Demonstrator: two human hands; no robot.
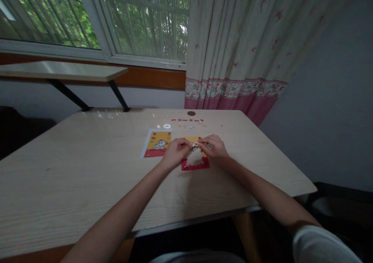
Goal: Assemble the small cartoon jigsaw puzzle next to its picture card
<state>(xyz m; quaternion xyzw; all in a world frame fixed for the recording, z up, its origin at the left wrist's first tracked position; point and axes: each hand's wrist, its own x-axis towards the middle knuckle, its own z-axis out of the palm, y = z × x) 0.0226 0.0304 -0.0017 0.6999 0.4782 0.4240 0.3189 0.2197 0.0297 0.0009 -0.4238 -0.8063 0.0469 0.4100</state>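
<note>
A partly assembled jigsaw puzzle [194, 167] lies on the table, its border yellow at the top and red at the bottom, with a bare gap in the middle. My left hand [175, 151] reaches over its left side, thumb and finger pinched together. From the right, my right hand [215, 148] comes in with its fingers closed the same way. Between the fingertips, at the upper edge of the gap, is a small white puzzle piece [194, 144]; the fingers partly cover it. A picture sheet [157, 153] with a white cartoon animal on yellow and red lies left of the puzzle.
Several red puzzle pieces [186, 120] form a row behind the puzzle. Several pale pieces [191, 127] lie in front of that row, with one loose piece [221, 125] farther right. A dark round spot [191, 113] is at the back edge. A raised shelf [64, 70] stands back left.
</note>
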